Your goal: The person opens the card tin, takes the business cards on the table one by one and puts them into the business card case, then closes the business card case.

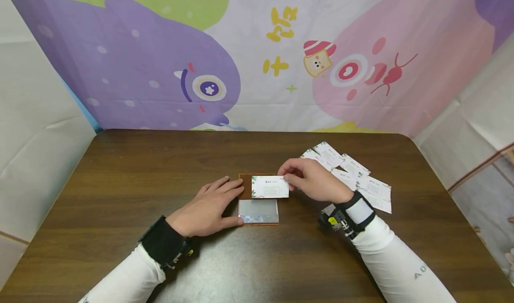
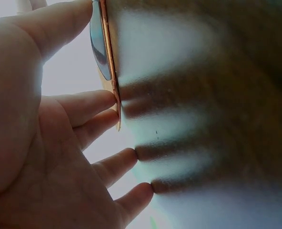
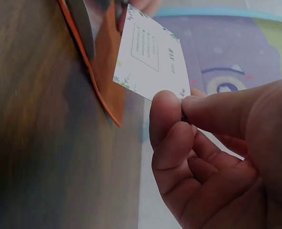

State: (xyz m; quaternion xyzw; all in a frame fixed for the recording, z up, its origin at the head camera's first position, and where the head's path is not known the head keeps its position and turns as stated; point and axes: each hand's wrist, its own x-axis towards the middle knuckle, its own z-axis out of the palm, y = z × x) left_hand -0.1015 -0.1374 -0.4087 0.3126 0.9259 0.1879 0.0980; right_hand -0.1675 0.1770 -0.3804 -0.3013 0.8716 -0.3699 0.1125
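Note:
Between thumb and fingers, my right hand (image 1: 315, 178) pinches the right end of a white business card (image 1: 270, 187) with green leaf corners. The card overlaps the upper half of an open brown card holder (image 1: 245, 192) in the head view; in the right wrist view a gap shows between the card (image 3: 150, 52) and the orange-brown cover (image 3: 110, 81). A clear pocket sleeve (image 1: 258, 211) covers the holder's lower half. My left hand (image 1: 213, 205) lies spread at the holder's left side, thumb and fingertips on its edge, other fingertips on the wood.
Several similar white cards (image 1: 373, 191) lie loosely spread to the right, partly behind my right hand and wrist. The brown wooden table (image 1: 132, 182) ends at a cartoon-printed cloth (image 1: 257, 71) at the back. White cloth (image 1: 40, 115) hangs at the sides.

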